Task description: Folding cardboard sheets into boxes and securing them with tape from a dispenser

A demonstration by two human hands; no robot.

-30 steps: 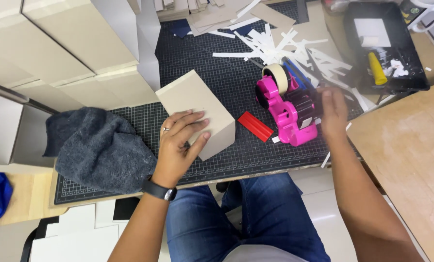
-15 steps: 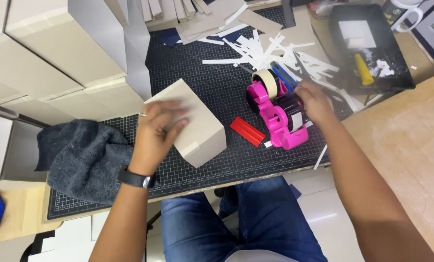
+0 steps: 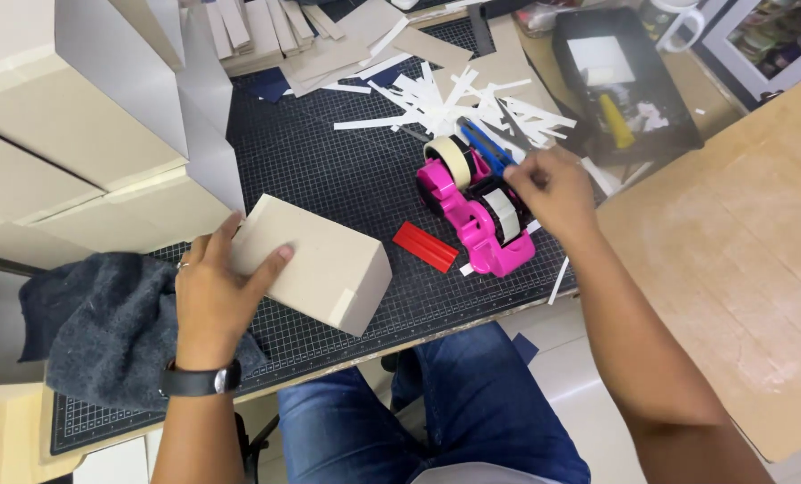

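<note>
Plain grey cardboard box [image 3: 315, 263] lying on its side on black gridded cutting mat [image 3: 329, 170], at mat's lower middle, one corner pointing toward 4 o'clock. Left hand [image 3: 212, 300] clamped on box's left end, thumb on top face, fingers wrapped round the near edge; ring on one finger, black wristwatch [image 3: 196, 380] on wrist. Right hand [image 3: 551, 186] well apart from left, at 2 o'clock of box, fingers pinched at top of pink tape dispenser [image 3: 477, 211]; whether tape itself gripped, cannot tell. Dispenser standing on mat, carrying a cream tape roll [image 3: 450, 157] at its far end and a white roll nearer the hand. Red flat strip [image 3: 426, 246] lying on mat between box and dispenser, just beside dispenser's base. Dark grey cloth [image 3: 96, 327] bunched at 8 o'clock of box, partly under left wrist, overlapping mat's left edge. Stack of larger grey boxes [image 3: 69, 134] at 10 o'clock, touching mat's left side. Heap of white paper strips [image 3: 454, 99] at 1 o'clock, beyond dispenser, with blue tool handles partly showing beneath. Flat cardboard offcuts [image 3: 329, 45] at 12 o'clock along mat's far edge. Black tray [image 3: 624, 90] at 2 o'clock holding a yellow-handled tool and white scraps. Bare wooden board [image 3: 741, 251] at 3 o'clock. Blue jeans visible below table edge at 6 o'clock.
</note>
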